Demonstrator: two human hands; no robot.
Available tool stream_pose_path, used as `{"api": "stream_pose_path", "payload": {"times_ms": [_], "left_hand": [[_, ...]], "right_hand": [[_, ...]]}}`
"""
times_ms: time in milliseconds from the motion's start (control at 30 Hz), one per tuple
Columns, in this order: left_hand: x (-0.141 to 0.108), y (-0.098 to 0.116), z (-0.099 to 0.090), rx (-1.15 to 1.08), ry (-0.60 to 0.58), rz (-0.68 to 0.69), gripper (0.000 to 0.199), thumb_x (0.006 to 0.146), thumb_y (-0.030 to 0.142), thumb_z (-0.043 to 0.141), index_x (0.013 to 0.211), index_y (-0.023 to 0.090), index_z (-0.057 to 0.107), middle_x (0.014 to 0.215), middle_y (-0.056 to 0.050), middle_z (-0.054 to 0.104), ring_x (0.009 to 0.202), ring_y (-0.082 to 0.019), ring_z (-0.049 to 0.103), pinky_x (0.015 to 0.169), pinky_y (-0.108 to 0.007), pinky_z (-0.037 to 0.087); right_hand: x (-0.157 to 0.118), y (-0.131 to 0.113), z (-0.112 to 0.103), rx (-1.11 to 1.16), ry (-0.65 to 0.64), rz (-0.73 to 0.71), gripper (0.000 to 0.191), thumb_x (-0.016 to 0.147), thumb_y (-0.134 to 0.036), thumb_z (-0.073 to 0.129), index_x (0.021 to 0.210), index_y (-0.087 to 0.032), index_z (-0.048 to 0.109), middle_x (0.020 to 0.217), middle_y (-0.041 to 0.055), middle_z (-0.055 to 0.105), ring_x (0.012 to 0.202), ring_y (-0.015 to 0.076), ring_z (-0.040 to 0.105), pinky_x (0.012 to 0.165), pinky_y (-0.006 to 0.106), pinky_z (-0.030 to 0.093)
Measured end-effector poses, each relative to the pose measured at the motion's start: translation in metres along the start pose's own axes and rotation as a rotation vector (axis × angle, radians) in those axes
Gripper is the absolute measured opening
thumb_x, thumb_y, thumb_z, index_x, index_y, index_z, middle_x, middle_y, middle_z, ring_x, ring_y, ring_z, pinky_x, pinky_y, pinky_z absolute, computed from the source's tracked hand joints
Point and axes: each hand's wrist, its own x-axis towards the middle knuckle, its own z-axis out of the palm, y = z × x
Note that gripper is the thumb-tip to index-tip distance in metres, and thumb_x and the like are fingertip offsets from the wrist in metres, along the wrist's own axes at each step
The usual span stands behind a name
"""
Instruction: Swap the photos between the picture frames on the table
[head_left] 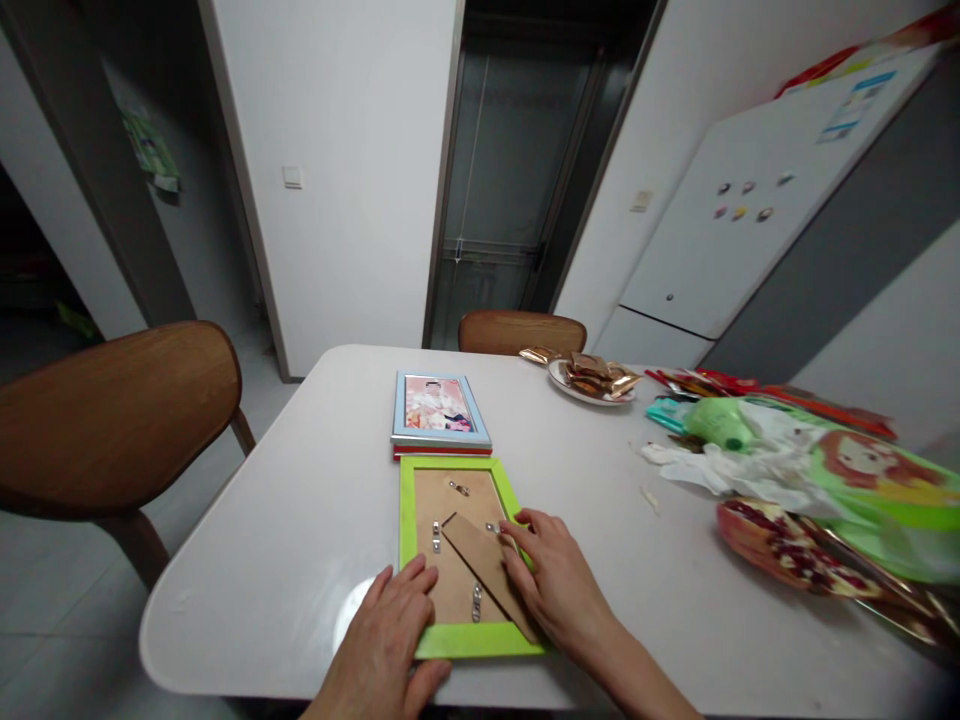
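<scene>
Fingers (421, 574) of the left hand (390, 622) lie apart on the lime-green picture frame (480, 641); the right hand (561, 575) also touches it, fingers bent and parted — brown backboard (427, 492) (metal clips (436, 537), tapered stand (486, 562)) uppermost on the glossy counter (277, 590).

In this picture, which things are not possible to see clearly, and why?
All in the head view:
Front of the green frame: turned down toward the table.
Top of the red item: hidden beneath the blue frame.
Forearm behind the left hand: below the bottom edge.
Designs of the fridge magnets: too small.
</scene>
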Motion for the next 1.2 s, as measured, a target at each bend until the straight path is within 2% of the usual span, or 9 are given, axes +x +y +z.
{"api": "stream_pose_path", "payload": {"times_ms": [133,433,600,733,900,1067,1200], "left_hand": [[-0.001,-0.002,0.002,0.011,0.009,0.022,0.022,0.071,0.024,0.054,0.092,0.019,0.049,0.123,-0.011,0.048,0.118,-0.027,0.038,0.097,-0.051,0.030],[0.000,-0.001,0.002,0.035,-0.021,-0.008,0.020,0.072,0.025,0.053,0.090,0.019,0.047,0.125,-0.010,0.046,0.120,-0.026,0.034,0.098,-0.050,0.029],[-0.001,0.000,0.002,0.010,-0.018,-0.005,0.022,0.072,0.024,0.053,0.092,0.018,0.048,0.125,-0.011,0.046,0.120,-0.025,0.034,0.099,-0.046,0.030],[-0.003,0.001,0.002,-0.020,-0.017,-0.016,0.024,0.072,0.022,0.052,0.096,0.017,0.048,0.125,-0.010,0.046,0.121,-0.024,0.033,0.100,-0.044,0.030],[-0.003,-0.002,0.002,-0.062,-0.033,-0.023,0.026,0.071,0.020,0.054,0.096,0.017,0.048,0.125,-0.009,0.045,0.122,-0.023,0.031,0.101,-0.042,0.029],[0.000,-0.001,0.001,-0.093,-0.056,-0.036,0.030,0.070,0.021,0.055,0.099,0.017,0.047,0.126,-0.009,0.044,0.122,-0.022,0.030,0.102,-0.041,0.028],[-0.001,-0.001,0.002,-0.102,-0.046,-0.039,0.030,0.070,0.020,0.055,0.099,0.018,0.047,0.127,-0.009,0.043,0.123,-0.023,0.029,0.101,-0.042,0.028]], "right_hand": [[0.006,0.001,0.007,-0.049,-0.019,0.030,0.028,0.080,-0.019,0.038,0.094,-0.016,0.061,0.095,0.0104,0.052,0.090,0.0211,0.043,0.078,0.033,0.037],[0.004,0.003,0.009,0.019,0.019,0.037,0.027,0.079,-0.018,0.039,0.092,-0.012,0.062,0.096,0.0111,0.049,0.091,0.0209,0.041,0.082,0.032,0.036],[0.005,-0.010,0.007,0.012,0.043,0.011,0.026,0.079,-0.019,0.040,0.095,-0.015,0.060,0.101,0.0100,0.050,0.095,0.0218,0.041,0.081,0.034,0.035],[0.014,-0.033,0.014,0.095,-0.047,-0.113,0.026,0.080,-0.016,0.039,0.094,-0.019,0.060,0.092,0.0062,0.053,0.088,0.0176,0.043,0.079,0.030,0.034],[0.027,-0.054,0.021,0.063,-0.123,-0.146,0.024,0.080,-0.017,0.042,0.096,-0.021,0.060,0.088,0.0056,0.053,0.087,0.0174,0.043,0.078,0.030,0.033],[0.028,-0.068,0.007,0.089,-0.255,-0.133,0.023,0.080,-0.019,0.043,0.093,-0.024,0.062,0.091,0.0045,0.054,0.089,0.0179,0.043,0.077,0.030,0.033],[0.026,-0.074,-0.002,0.127,-0.259,-0.071,0.024,0.079,-0.020,0.044,0.092,-0.026,0.063,0.094,0.0037,0.054,0.091,0.0180,0.043,0.079,0.030,0.032]]}}
